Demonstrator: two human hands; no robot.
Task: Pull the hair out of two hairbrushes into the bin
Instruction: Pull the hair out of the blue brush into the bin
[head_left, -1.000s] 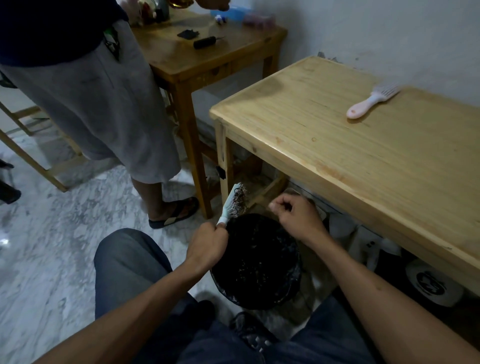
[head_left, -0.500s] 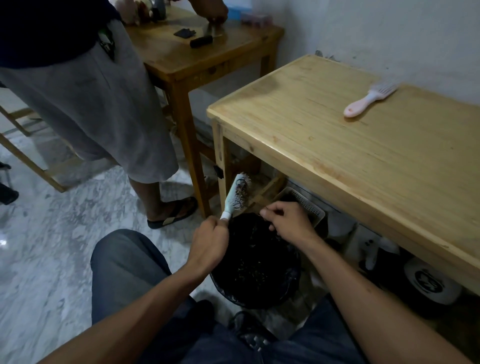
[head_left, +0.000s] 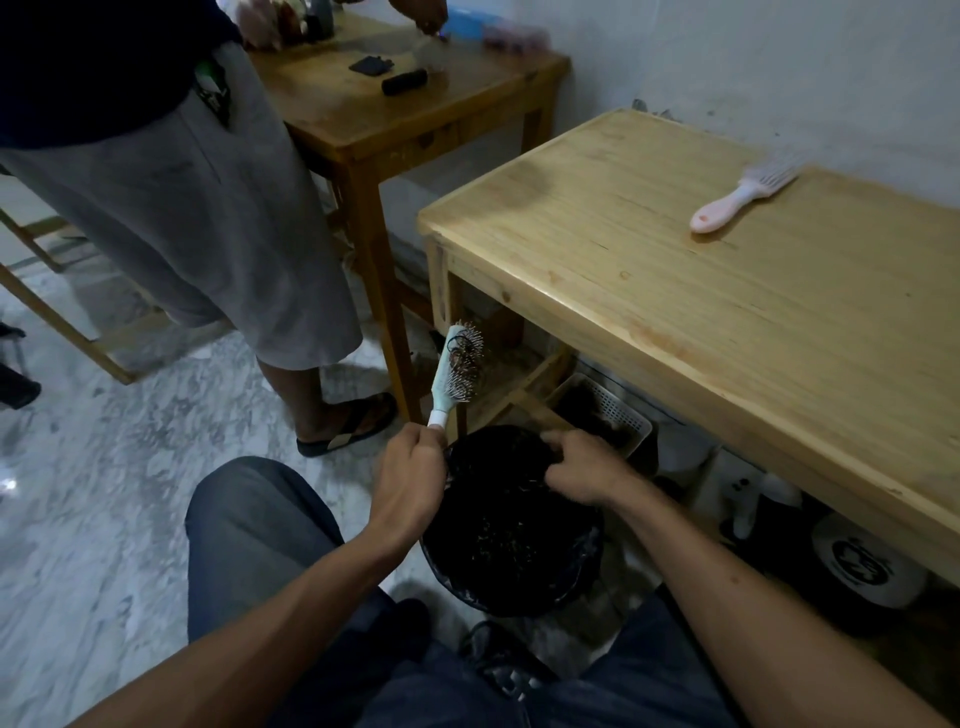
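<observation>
My left hand (head_left: 410, 480) grips the white handle of a pale green hairbrush (head_left: 457, 371), held upright with dark hair tangled in its bristles. Below it stands a round bin (head_left: 511, 525) lined with black plastic, with loose hair inside. My right hand (head_left: 582, 467) hovers over the bin's far rim with its fingers curled and pinched together; whether hair is in them I cannot tell. A second brush, pink with pale bristles (head_left: 740, 200), lies on the light wooden table (head_left: 727, 322) at the right.
A person in grey shorts (head_left: 182, 208) and sandals stands at the left beside a darker wooden table (head_left: 395, 109). A perforated basket (head_left: 605, 413) and white containers sit under the light table. The floor is grey marble.
My right hand has dropped from beside the brush head down to the bin's rim. The brush has tilted a little more upright in my left hand.
</observation>
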